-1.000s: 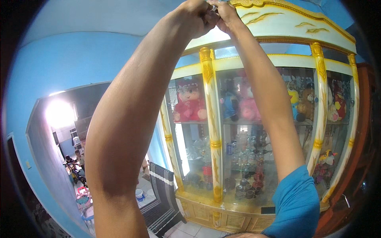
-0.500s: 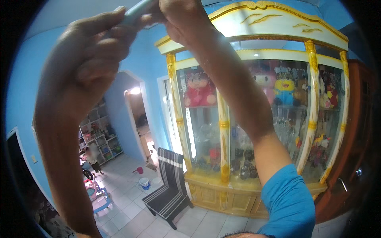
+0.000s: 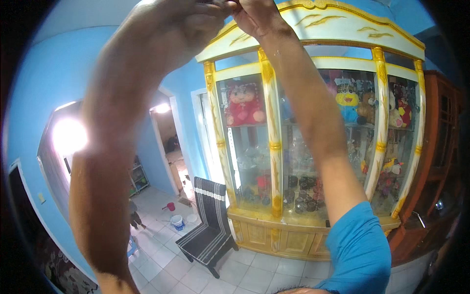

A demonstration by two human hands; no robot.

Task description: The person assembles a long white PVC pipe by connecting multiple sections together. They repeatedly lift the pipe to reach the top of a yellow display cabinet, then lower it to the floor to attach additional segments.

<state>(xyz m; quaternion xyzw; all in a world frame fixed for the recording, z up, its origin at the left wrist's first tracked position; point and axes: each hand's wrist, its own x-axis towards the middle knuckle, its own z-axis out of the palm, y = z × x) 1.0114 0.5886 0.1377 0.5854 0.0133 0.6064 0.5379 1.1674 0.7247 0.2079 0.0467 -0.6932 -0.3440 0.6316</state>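
Note:
Both my arms reach up high, and my hands meet at the upper edge of the picture. My left hand [image 3: 188, 29] is closed, its fingers curled and somewhat smeared by motion. Its fingertips come right up to my right hand [image 3: 257, 17], which is partly cut off by the edge and has its fingers bent inward, closed too. Whatever lies between the fingers is hidden or out of the picture. Behind my right forearm stands a tall white and gold glass cabinet [image 3: 276, 147] with soft toys and glassware inside.
A black and white striped chair [image 3: 208, 225] stands before the cabinet. On the tiled floor are a white bucket [image 3: 177, 222] and a red dipper [image 3: 170, 207]. A small person [image 3: 135, 215] is partly behind my left arm. A brown wooden cabinet [image 3: 435, 161] stands right.
My hands have moved right and closer together. The pale blue, long thing seen between them before no longer shows. My left arm has shifted right, uncovering a bright window.

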